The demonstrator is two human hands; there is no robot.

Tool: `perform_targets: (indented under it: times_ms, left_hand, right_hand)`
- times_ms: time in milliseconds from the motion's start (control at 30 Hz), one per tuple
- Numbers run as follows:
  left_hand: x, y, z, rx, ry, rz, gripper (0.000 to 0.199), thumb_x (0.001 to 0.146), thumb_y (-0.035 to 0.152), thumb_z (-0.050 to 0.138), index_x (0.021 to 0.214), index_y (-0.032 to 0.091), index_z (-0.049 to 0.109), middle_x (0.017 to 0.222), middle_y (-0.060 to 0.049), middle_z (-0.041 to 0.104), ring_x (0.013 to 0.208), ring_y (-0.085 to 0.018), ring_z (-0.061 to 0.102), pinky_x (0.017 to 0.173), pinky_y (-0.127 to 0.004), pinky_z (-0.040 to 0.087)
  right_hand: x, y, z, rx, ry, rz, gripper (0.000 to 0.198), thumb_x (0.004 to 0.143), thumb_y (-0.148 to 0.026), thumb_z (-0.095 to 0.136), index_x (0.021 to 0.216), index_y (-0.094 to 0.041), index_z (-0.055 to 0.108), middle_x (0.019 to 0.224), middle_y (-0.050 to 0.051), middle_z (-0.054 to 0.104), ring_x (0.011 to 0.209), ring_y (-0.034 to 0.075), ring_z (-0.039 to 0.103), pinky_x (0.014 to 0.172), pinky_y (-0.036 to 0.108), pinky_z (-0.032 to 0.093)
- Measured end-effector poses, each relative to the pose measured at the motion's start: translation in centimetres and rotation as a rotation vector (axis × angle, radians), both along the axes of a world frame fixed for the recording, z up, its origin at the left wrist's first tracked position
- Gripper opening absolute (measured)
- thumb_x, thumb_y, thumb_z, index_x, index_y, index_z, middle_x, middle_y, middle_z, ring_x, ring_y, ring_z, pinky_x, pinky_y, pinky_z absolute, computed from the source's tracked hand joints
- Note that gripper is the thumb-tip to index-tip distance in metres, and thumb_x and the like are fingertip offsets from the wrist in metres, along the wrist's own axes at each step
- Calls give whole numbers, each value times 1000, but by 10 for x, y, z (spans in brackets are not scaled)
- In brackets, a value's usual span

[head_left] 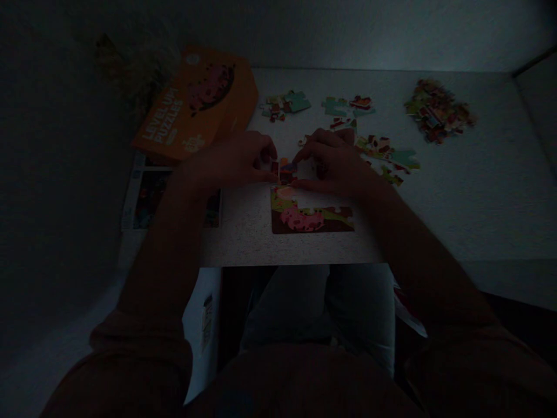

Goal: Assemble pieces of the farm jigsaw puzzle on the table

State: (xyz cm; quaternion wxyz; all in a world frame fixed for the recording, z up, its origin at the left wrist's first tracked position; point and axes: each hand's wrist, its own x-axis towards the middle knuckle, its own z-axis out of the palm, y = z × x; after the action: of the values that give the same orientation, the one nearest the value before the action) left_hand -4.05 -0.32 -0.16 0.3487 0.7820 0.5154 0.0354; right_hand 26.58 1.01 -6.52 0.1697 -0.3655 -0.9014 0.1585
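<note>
The scene is dim. My left hand and my right hand meet over a white table, fingertips pinching a small puzzle piece between them. Just below that piece lies a partly joined puzzle section with a pink shape on green and brown. My right hand also rests against the top edge of this section.
An orange puzzle box leans at the table's far left, over a flat printed sheet. Small joined clusters lie beyond my hands. A heap of loose pieces sits at the far right. My knees show below the table edge.
</note>
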Motion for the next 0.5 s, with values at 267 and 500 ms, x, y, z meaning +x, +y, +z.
perform_targets:
  times_ms: [267,500]
  left_hand:
    - [3,-4,1,6,7,-6,26,105,22,94,125,15,80,119,-6,83,108,-22,72,89,-36,49]
    - [2,-3,-4,-23,-14,40,29,101,25,97,122,19,77,116,-3,80,103,-22,71,87,-36,47]
  right_hand:
    - [-2,-1,2,-53,-6,-2,58,117,-84,73,138,-32,87,146,16,81,140,48,74,128,69,43]
    - [-3,0,1,-57,1,0,54,117,-81,76,140,-34,88,145,15,82,141,48,73,129,68,42]
